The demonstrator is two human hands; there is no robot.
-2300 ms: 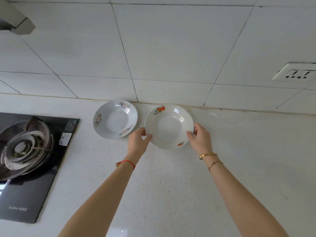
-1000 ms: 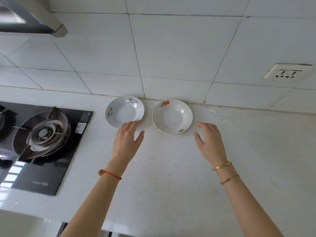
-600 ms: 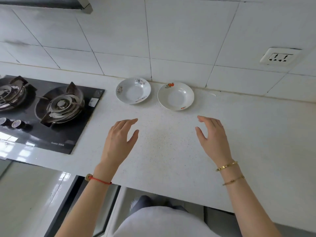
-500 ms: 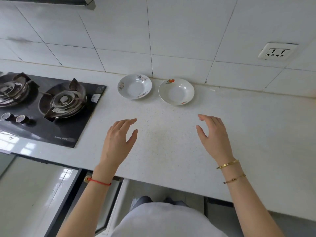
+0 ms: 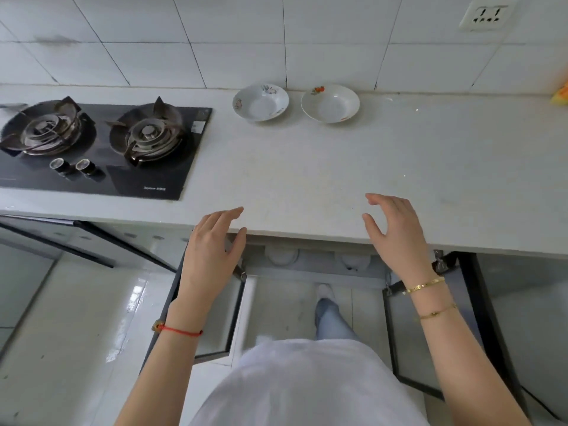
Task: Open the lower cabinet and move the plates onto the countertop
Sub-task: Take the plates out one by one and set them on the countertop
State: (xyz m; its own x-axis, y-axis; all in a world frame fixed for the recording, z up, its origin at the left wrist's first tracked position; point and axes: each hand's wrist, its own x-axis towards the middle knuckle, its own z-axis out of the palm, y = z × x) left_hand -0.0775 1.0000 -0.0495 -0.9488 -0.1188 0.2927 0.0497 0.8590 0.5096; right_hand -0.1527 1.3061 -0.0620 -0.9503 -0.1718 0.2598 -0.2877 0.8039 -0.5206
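Note:
Two white plates sit side by side at the back of the countertop against the tiled wall: a floral one on the left and one with an orange fruit print on the right. Both of my hands hover empty over the counter's front edge, fingers spread: my left hand partly below the edge, my right hand above it. Under the counter the lower cabinet stands open, its left door and right door swung outward. More white plates show dimly inside on the shelf.
A black two-burner gas hob takes up the counter's left part. A wall socket sits high on the right, and a yellow-orange object lies at the far right edge. My leg and foot stand between the open doors.
Both hands let go of the fruit-print plate after setting it beside the floral one, then drew back toward the counter's front edge. The view tilted down, revealing the open cabinet.

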